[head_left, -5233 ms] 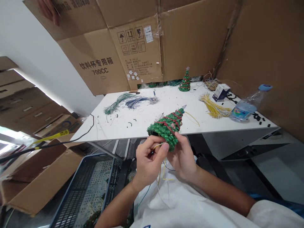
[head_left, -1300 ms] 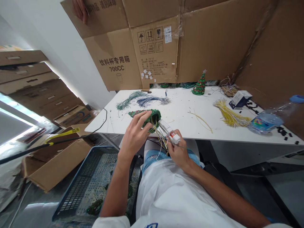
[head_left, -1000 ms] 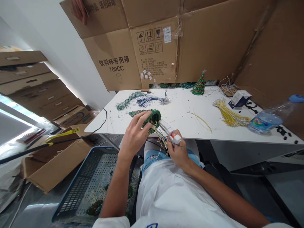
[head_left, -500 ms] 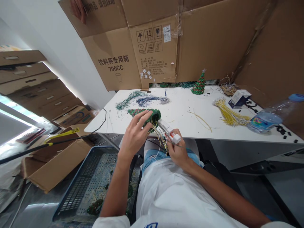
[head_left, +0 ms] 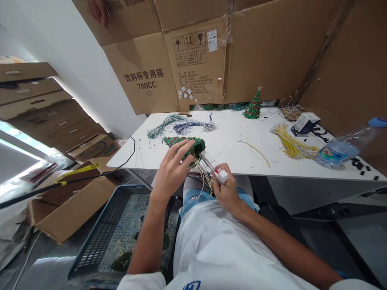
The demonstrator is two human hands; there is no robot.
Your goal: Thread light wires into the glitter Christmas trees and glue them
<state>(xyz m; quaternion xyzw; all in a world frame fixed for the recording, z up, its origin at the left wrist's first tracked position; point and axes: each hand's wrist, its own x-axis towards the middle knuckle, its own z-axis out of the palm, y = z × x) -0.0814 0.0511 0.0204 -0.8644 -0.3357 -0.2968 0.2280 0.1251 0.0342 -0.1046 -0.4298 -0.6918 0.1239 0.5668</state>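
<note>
My left hand is wrapped round a small green Christmas tree with red dots, lying on its side near the table's front edge. The tree's open base faces right, and thin yellow and white wires hang out of it towards my lap. In my right hand is a white tube-shaped tool with a red part. Its far tip meets the rim of the tree's base; whether it reaches inside I cannot tell. Both hands are closed, though some right fingers are hidden behind the tool.
On the white table lie green wires, blue wires and yellow wires. An upright tree, a small box and a plastic bottle stand behind. A blue crate is below left. Another person's hand shows above the cardboard.
The white tool and my right hand have shifted very slightly. My left hand keeps its hold on the tree, and the view has moved a little.
</note>
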